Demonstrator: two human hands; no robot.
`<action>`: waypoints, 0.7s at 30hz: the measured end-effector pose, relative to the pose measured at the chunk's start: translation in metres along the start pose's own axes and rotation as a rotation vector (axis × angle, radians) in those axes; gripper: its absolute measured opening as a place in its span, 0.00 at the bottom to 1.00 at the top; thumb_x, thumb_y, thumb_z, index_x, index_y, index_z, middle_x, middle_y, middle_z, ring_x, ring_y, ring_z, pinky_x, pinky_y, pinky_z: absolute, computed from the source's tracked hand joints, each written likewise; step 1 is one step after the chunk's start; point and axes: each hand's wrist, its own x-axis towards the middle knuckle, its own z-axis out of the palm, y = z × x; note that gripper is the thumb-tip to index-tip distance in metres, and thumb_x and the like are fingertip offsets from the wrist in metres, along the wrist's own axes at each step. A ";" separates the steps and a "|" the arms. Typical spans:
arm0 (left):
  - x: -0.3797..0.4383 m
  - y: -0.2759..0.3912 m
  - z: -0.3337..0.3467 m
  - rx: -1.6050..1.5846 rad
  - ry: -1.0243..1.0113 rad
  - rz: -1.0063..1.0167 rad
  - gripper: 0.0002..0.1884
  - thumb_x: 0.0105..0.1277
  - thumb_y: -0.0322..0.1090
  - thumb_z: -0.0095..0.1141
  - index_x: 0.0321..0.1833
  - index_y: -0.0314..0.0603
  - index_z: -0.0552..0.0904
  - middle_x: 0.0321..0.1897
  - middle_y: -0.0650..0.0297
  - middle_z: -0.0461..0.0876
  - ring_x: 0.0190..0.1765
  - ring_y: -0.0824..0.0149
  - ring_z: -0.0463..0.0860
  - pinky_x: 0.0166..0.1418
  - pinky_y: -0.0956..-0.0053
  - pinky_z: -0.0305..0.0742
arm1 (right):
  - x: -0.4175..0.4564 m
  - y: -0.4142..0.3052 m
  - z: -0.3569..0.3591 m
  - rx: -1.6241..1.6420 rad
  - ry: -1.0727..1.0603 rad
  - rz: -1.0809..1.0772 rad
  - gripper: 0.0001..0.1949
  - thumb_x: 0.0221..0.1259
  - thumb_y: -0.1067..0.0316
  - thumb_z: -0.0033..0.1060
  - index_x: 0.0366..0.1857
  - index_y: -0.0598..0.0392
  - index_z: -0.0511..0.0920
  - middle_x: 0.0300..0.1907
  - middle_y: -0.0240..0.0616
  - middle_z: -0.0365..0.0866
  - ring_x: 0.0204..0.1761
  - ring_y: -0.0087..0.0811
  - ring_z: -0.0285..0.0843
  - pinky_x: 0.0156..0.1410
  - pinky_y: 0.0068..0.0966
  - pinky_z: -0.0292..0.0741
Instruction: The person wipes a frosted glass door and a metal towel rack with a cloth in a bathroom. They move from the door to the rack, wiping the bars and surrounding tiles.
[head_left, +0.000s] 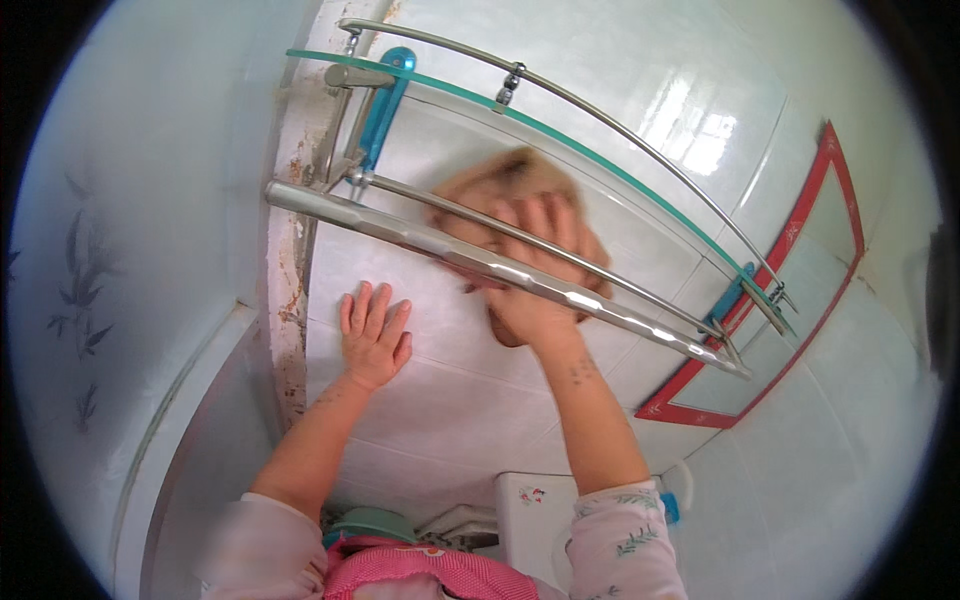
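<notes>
My right hand (544, 240), blurred, presses a brown cloth (525, 176) against the white wall tiles, behind the metal bars of a wall rack. The cloth spreads beyond my fingers, and part of it hangs below my palm. My left hand (375, 337) lies flat on the tiled wall (442, 322) to the left, fingers spread, holding nothing. Above and in front of the right hand runs the rack's curved glass shelf (559, 135), with a thin metal rail over it. A thick faceted metal towel bar (487, 262) crosses in front of my right hand.
A red-framed mirror (787, 300) hangs on the right. Blue brackets (386, 105) join the rack to the wall. At left stand a frosted panel with a leaf pattern (82, 277) and a stained, peeling edge strip (292, 292). Below are a white toilet cistern (529, 517) and a green basin (375, 521).
</notes>
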 end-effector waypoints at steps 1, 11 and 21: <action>-0.001 -0.002 -0.001 0.010 0.002 0.005 0.26 0.62 0.42 0.52 0.66 0.53 0.72 0.71 0.54 0.62 0.74 0.46 0.56 0.73 0.44 0.46 | -0.012 0.017 -0.003 -0.043 -0.002 0.089 0.41 0.37 0.44 0.72 0.64 0.40 0.70 0.68 0.40 0.62 0.73 0.49 0.50 0.72 0.51 0.49; 0.004 0.012 0.005 -0.028 0.030 -0.016 0.28 0.63 0.39 0.51 0.68 0.51 0.68 0.72 0.53 0.60 0.74 0.42 0.56 0.72 0.41 0.47 | -0.145 0.167 0.010 -0.293 0.308 0.484 0.39 0.57 0.53 0.62 0.70 0.59 0.57 0.74 0.57 0.45 0.76 0.57 0.39 0.77 0.54 0.41; 0.033 0.032 -0.027 -0.302 -0.022 -0.223 0.30 0.62 0.48 0.55 0.64 0.39 0.69 0.68 0.50 0.61 0.70 0.45 0.56 0.71 0.43 0.46 | -0.036 -0.047 0.037 0.191 -0.155 0.110 0.39 0.48 0.48 0.62 0.69 0.44 0.64 0.73 0.50 0.49 0.76 0.57 0.34 0.72 0.61 0.35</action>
